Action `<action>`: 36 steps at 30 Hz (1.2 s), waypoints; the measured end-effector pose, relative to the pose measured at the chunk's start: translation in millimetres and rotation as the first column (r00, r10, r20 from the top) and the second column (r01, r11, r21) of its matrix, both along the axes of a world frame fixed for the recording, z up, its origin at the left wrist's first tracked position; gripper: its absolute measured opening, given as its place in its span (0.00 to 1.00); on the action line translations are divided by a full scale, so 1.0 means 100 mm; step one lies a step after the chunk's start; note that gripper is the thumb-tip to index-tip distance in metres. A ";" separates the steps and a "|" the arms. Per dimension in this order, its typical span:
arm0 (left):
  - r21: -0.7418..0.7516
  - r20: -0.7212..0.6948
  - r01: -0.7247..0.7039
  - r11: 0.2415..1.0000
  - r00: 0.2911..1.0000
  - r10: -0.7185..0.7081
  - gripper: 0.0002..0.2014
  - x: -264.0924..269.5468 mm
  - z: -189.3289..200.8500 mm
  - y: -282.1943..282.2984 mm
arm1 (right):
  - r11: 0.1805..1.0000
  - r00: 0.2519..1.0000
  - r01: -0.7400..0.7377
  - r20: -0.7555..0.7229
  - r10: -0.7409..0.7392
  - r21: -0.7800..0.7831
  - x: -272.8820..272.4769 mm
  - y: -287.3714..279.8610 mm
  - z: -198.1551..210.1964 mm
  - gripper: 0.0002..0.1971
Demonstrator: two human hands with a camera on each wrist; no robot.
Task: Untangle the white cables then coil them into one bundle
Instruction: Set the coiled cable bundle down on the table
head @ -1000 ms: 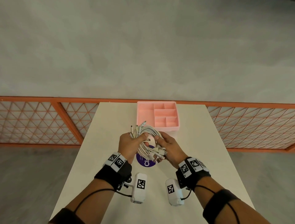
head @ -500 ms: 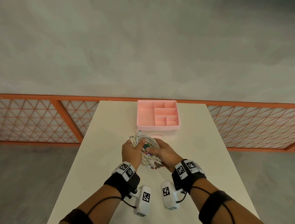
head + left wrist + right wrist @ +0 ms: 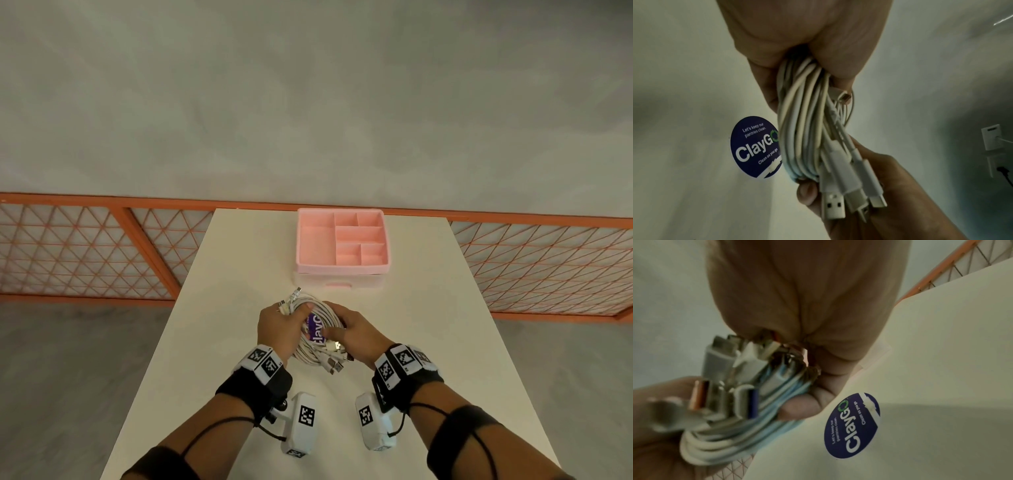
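Note:
Several white cables form one round coil point(image 3: 317, 334) held just above the white table point(image 3: 428, 335). My left hand point(image 3: 279, 329) grips the coil's left side, with small plugs point(image 3: 290, 301) sticking out past its fingers. My right hand point(image 3: 356, 334) grips the right side, where the USB plugs point(image 3: 337, 363) fan out near its wrist. The left wrist view shows the cable strands point(image 3: 803, 129) running from my left hand point(image 3: 807, 40) to the plugs point(image 3: 849, 194) in my right hand point(image 3: 890, 186). In the right wrist view the coil point(image 3: 740, 431) and plugs point(image 3: 735, 378) are blurred under my right hand point(image 3: 807, 296).
A round purple sticker point(image 3: 317, 329) lies on the table, showing through the coil's middle. A pink divided organiser point(image 3: 342, 245) with a drawer stands at the far end of the table. An orange mesh fence point(image 3: 85, 253) runs behind the table.
Both hands have drawn together and moved the coil slightly away from me, bringing it over the purple sticker. Both grips stay on the coil.

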State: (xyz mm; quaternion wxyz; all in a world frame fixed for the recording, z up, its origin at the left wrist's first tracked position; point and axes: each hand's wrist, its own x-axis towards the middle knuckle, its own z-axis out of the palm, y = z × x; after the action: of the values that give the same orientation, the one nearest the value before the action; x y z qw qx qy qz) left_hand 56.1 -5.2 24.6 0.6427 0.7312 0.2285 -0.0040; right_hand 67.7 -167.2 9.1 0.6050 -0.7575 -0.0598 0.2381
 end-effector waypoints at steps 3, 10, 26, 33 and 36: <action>0.043 0.003 0.012 0.999 1.000 -0.012 0.08 0.07 -0.02 0.03 | 1.000 0.998 0.012 -0.058 -0.010 0.022 0.03 0.01 -0.02 0.21; 0.155 -0.018 0.007 0.988 1.000 -0.004 0.11 0.17 -0.18 0.25 | 0.993 0.947 0.056 -0.310 -0.085 -0.103 0.11 -0.03 -0.23 0.25; 0.176 -0.122 -0.041 0.984 0.991 0.063 0.20 0.36 -0.60 0.54 | 0.697 0.653 0.707 -0.491 -0.577 0.120 0.89 0.06 -0.69 0.14; 0.149 -0.159 -0.063 0.987 0.984 0.086 0.19 0.37 -0.72 0.51 | 0.571 0.556 0.800 -0.583 -0.592 0.183 1.12 0.12 -0.76 0.16; 0.151 -0.169 -0.054 0.987 0.982 0.079 0.19 0.37 -0.72 0.48 | 0.556 0.537 0.812 -0.601 -0.592 0.179 1.14 0.13 -0.80 0.12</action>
State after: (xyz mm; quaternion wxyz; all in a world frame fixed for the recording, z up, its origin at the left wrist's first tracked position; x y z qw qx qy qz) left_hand 93.5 43.2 -47.5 0.5648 0.7651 0.3079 -0.0295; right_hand 181.4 -154.5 -70.9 0.7963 -0.4722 0.3575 0.1232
